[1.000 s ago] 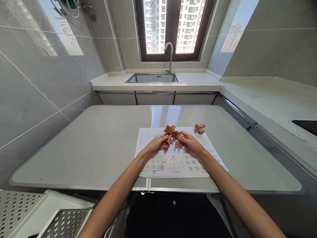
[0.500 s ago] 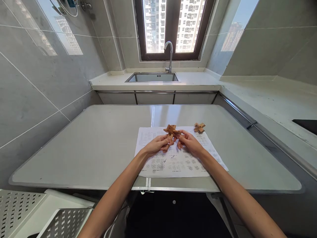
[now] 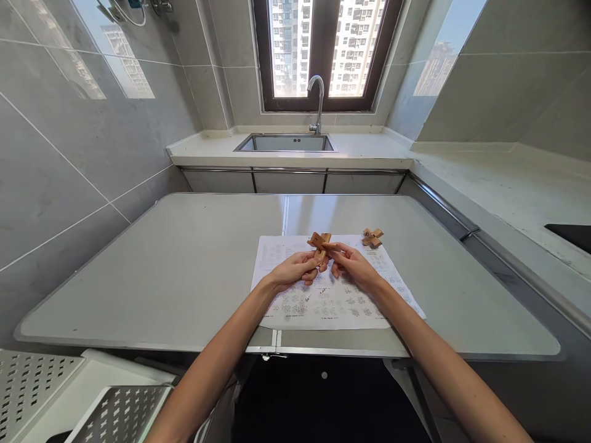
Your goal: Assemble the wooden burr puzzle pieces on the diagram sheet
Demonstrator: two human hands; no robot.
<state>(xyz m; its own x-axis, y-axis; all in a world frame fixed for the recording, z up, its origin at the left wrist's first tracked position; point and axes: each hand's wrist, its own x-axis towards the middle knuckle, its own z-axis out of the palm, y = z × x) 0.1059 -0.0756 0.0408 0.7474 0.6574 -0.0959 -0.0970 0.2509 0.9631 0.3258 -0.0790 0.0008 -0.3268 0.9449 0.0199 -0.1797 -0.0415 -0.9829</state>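
Observation:
Both my hands hold a small wooden cross-shaped puzzle (image 3: 319,242) just above a printed instruction sheet (image 3: 332,295). My left hand (image 3: 294,270) pinches its lower part with closed fingers. My right hand (image 3: 351,265) grips its right side between thumb and fingers. A second, smaller wooden puzzle (image 3: 372,236) lies on the sheet's far right corner, a little beyond my right hand. The sheet lies on a grey table (image 3: 184,271).
A counter with a steel sink (image 3: 286,143) and tap (image 3: 317,101) runs behind the table under a window. A white counter (image 3: 498,184) runs along the right. Perforated white metal shelves (image 3: 50,394) sit at the lower left, below the table edge.
The held puzzle has shifted slightly up and away between my fingers, and its pieces look turned a little. The camera view has barely moved.

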